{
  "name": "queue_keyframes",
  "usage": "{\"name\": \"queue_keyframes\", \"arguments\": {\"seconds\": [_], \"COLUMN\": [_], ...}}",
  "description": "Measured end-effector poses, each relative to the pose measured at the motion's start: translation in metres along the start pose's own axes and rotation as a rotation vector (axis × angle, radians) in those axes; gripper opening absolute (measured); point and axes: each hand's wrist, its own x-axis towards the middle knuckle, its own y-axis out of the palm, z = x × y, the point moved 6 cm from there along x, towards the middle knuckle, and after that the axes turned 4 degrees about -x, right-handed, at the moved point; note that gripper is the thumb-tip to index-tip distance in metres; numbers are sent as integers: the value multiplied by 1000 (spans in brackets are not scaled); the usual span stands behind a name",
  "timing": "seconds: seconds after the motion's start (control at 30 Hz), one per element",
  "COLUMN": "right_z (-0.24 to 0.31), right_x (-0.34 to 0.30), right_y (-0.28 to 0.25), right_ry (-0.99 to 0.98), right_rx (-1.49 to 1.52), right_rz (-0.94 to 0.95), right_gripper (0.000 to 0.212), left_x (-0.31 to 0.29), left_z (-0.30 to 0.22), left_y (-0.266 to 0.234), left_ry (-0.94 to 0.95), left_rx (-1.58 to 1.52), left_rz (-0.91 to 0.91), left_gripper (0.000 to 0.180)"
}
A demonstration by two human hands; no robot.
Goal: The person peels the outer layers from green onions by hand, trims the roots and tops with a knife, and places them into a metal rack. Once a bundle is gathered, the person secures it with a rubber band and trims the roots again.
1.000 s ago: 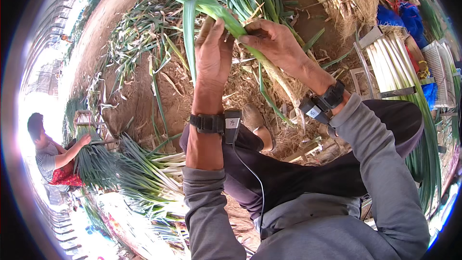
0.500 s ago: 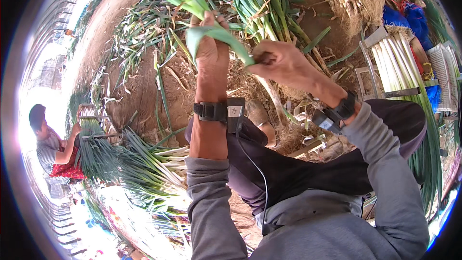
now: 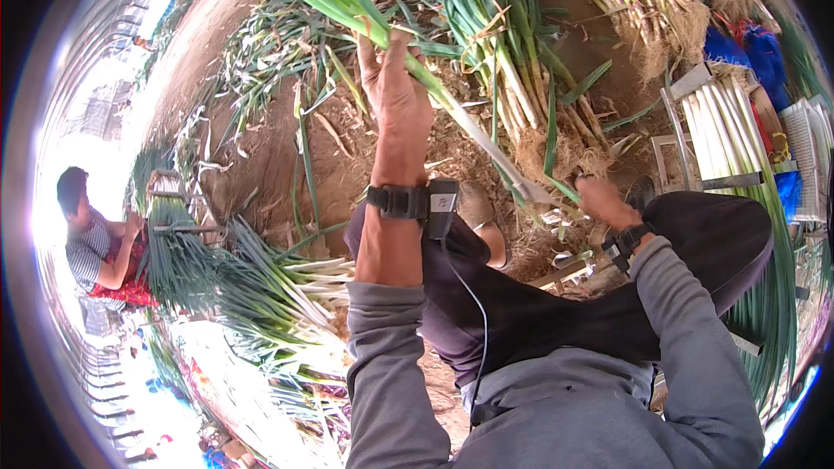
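Note:
A long green onion (image 3: 465, 124) slants across the middle, its green leaves toward the upper left and its white root end toward the lower right. My left hand (image 3: 398, 91) is closed round it where the green turns pale. Lower and to the right, beside my right knee, my right hand (image 3: 602, 201) is closed on the end of a stripped green leaf (image 3: 551, 135). That leaf hangs apart from the stalk and bends upward. Some of my right fingers are hidden behind the hand.
A tied bundle of green onions (image 3: 491, 26) lies ahead, with another bundle (image 3: 665, 22) at the far right. A metal rack (image 3: 730, 181) holds cleaned white stalks to my right. Peeled stalks (image 3: 291, 295) lie at left, near a seated person (image 3: 95, 239). Leaf scraps (image 3: 287, 52) litter the soil.
My right hand has moved down and to the right, drawing the leaf off the green onion. The white stalk now shows. My left hand keeps its hold and sits slightly farther right.

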Motion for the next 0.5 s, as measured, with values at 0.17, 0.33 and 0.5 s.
{"name": "queue_keyframes", "arguments": {"seconds": [0.17,0.33,0.5], "right_z": [125,185,196], "right_x": [15,27,33], "right_y": [-190,-250,-241], "right_ry": [-322,-363,-331], "right_rx": [382,585,639], "right_rz": [-566,-732,-830], "right_gripper": [20,23,17], "left_x": [-7,-12,-10], "left_z": [0,16,24], "left_y": [18,24,27], "left_ry": [-97,-40,-64], "left_rx": [18,-47,-85], "left_rz": [42,67,54], "left_gripper": [58,62,38]}}
